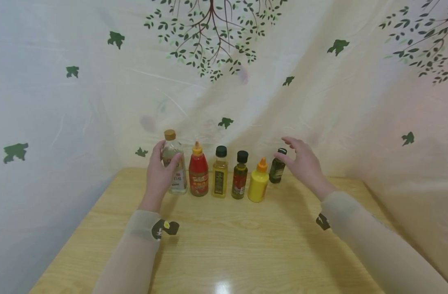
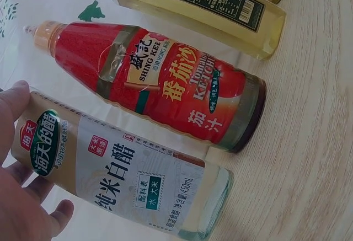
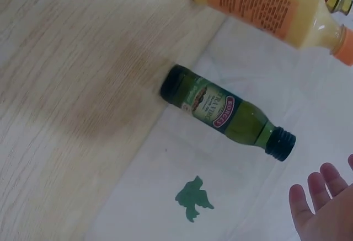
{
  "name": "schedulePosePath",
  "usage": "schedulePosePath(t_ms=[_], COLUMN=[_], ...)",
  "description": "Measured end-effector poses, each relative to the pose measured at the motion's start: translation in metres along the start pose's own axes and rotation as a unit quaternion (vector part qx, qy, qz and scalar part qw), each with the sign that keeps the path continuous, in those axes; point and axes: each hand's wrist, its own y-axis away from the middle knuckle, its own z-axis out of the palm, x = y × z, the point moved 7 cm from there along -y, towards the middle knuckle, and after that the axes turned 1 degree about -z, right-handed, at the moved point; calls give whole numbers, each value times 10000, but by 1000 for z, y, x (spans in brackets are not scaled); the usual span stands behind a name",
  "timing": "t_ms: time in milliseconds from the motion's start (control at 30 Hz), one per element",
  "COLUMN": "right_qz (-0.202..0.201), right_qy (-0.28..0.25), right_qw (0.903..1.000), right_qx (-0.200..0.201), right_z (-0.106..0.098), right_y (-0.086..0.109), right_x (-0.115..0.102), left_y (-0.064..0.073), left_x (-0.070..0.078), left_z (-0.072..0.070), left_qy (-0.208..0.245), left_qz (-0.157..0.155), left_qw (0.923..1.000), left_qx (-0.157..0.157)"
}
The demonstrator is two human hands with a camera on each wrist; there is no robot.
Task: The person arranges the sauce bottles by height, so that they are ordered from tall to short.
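My left hand [image 1: 159,173] grips a clear white vinegar bottle [image 1: 178,179] with a gold cap at the left end of a row. In the left wrist view its thumb lies along one edge of the label [image 2: 113,177], and the fingers go round the other side. A red ketchup bottle [image 2: 165,81] stands just beside it. At the row's right end is a small dark green olive oil bottle [image 3: 220,111]. My right hand [image 1: 304,161] hovers by that bottle's cap, fingers extended and holding nothing; the right wrist view shows its fingertips apart from the cap.
Between the ends stand a pale yellow oil bottle [image 1: 219,175] with a black cap, a dark-capped oil bottle [image 1: 240,179] with a red label, and a yellow squeeze bottle [image 1: 258,185]. The wooden table [image 1: 224,245] meets a leaf-print curtain [image 1: 253,102] behind the row.
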Motion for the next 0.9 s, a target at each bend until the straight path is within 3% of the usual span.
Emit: schedulePosePath(t_ms=[300, 567, 900], right_qz=[54, 436, 636], right_qy=[125, -14, -101], right_qw=[9999, 9986, 9975], right_qx=[-27, -310, -302], right_z=[6, 23, 30], right_y=[-8, -13, -19], right_x=[15, 34, 43], left_y=[0, 0, -1], left_x=[-3, -4, 0], left_z=[2, 2, 3], left_qy=[-61, -20, -42], left_qz=[-44, -25, 26], left_qw=[10000, 10000, 10000], left_qx=[-10, -7, 73])
